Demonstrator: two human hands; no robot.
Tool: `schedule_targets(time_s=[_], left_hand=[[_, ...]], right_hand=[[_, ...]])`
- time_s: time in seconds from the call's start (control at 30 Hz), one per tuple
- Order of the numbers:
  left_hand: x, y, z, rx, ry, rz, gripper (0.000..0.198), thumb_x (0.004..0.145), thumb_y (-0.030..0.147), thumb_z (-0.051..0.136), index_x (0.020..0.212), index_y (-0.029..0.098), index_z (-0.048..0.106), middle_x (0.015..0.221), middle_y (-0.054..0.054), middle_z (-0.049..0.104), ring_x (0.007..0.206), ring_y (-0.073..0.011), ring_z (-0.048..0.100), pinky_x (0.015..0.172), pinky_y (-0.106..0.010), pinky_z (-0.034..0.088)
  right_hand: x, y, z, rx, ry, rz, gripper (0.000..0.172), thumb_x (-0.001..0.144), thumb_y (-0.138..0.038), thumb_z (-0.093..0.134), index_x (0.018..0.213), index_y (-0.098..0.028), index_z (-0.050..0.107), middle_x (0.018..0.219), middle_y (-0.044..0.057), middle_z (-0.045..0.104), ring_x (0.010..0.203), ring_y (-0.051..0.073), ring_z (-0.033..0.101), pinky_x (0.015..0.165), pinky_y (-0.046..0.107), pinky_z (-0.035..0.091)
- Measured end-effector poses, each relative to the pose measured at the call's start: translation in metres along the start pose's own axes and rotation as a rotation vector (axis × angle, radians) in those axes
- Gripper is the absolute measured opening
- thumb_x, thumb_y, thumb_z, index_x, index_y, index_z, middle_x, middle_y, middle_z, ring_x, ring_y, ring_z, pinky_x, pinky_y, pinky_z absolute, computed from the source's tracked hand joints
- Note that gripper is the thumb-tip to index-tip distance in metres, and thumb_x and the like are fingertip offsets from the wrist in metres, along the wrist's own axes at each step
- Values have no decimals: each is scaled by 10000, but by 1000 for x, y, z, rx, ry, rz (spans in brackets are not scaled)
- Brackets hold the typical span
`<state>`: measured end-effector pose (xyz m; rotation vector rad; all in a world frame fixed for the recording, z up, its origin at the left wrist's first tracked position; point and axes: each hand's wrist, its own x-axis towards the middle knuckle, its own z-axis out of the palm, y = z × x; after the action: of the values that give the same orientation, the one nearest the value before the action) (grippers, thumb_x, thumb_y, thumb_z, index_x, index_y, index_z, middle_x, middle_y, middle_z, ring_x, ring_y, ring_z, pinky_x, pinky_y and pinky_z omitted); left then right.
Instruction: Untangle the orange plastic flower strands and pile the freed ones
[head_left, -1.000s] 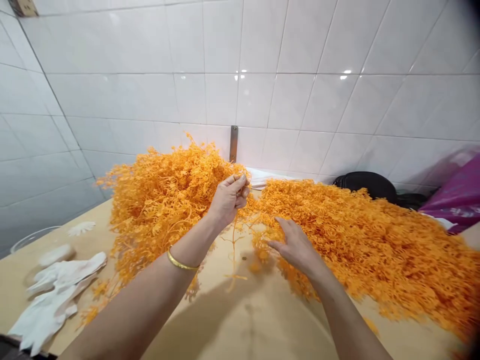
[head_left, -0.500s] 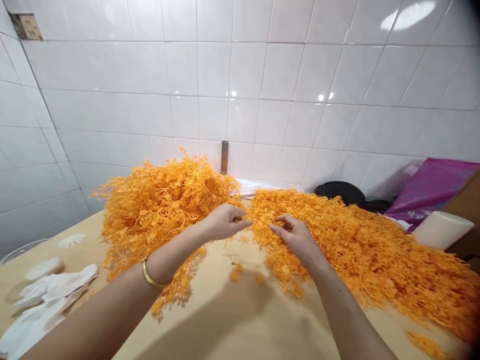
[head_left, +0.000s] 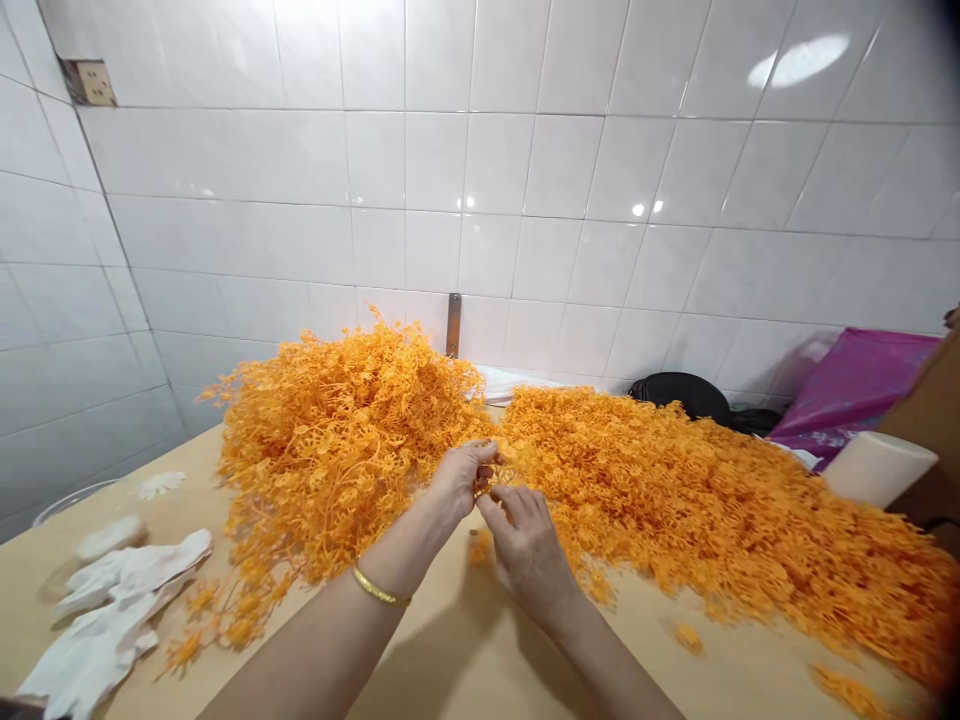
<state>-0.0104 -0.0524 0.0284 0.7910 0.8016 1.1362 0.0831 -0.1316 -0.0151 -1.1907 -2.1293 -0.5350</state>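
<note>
Two large heaps of orange branching foliage lie on the table, a tall one on the left and a wide, flatter one on the right. My hands meet in the gap between them, low against the heaps' front edge. My left hand, with a gold bangle on its wrist, pinches a thin orange sprig. The fingertips of my right hand close on the same spot, partly hiding the sprig. Loose orange bits lie on the pale wooden table beneath them.
White gloves and a glass bowl rim sit at the left. Behind the heaps stand a tiled wall, a black bag and magenta plastic. A white roll lies at the right.
My hands have come together from slightly apart and dropped lower, their fingers now meeting on the sprig. The view has tilted, so the heaps sit lower in the frame.
</note>
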Motion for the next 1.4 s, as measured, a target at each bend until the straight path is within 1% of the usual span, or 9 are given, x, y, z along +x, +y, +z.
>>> schedule_targets(time_s=[0.17,0.3,0.47,0.63,0.77,0.9,1.1,1.27,1.4], left_hand=[[17,16,-21,-26,209,224,371,548,180,651,903,126,556,567,8,568,453,-46,432,467,-178,264],[25,14,-33,-33,173,313,455,531,208,682,960,116,561,706,-38,612,633,-92,541,535,-193,300],[29,-8,-41,-100,5,265,546,538,239,690,1045,117,527,652,-21,594,588,-98,542,553,-210,329],[29,-27,-44,-19,-114,207,609,572,278,676,1122,107,478,601,-11,578,568,-103,537,550,-215,335],[24,-36,-40,38,-229,149,565,617,345,638,1108,110,485,660,-35,597,585,-111,545,576,-226,354],[24,-42,-41,-84,-285,-42,477,721,471,469,1056,132,491,680,-43,594,566,-125,556,553,-236,381],[28,-47,-47,-185,-354,-196,333,742,271,491,1047,140,474,700,-66,619,622,-147,591,596,-252,431],[24,-45,-46,-183,-306,-225,380,660,124,566,1034,149,502,699,-48,621,625,-126,592,569,-216,440],[26,-45,-47,-194,-224,-247,351,635,142,596,979,175,535,698,-15,606,596,-110,581,535,-213,447]], right_hand=[[-17,-26,11,176,-278,-193,330,735,-284,448,1055,-211,489,1069,65,512,942,223,420,859,397,294],[-22,-11,40,144,-376,-270,412,780,-393,396,1149,-215,437,1162,72,482,1045,241,393,905,433,260],[-2,59,47,30,-168,152,232,786,-181,364,819,-155,592,974,129,557,1002,272,423,853,468,284],[24,79,26,497,179,673,272,804,-360,374,863,-159,548,846,93,582,798,197,522,688,330,414],[31,60,29,859,144,711,399,719,-399,509,1059,-191,492,1043,77,545,942,199,494,754,304,406],[26,53,39,1083,96,718,300,722,-398,507,920,-177,553,868,50,599,789,175,533,720,293,413],[20,63,49,1279,165,913,296,697,-445,515,842,-191,559,748,15,597,665,144,534,607,256,410],[15,67,53,1112,143,882,290,688,-443,526,798,-177,563,677,11,562,591,130,498,553,250,388],[15,67,45,860,188,803,328,707,-396,521,961,-189,539,889,51,567,757,157,514,657,278,405]])
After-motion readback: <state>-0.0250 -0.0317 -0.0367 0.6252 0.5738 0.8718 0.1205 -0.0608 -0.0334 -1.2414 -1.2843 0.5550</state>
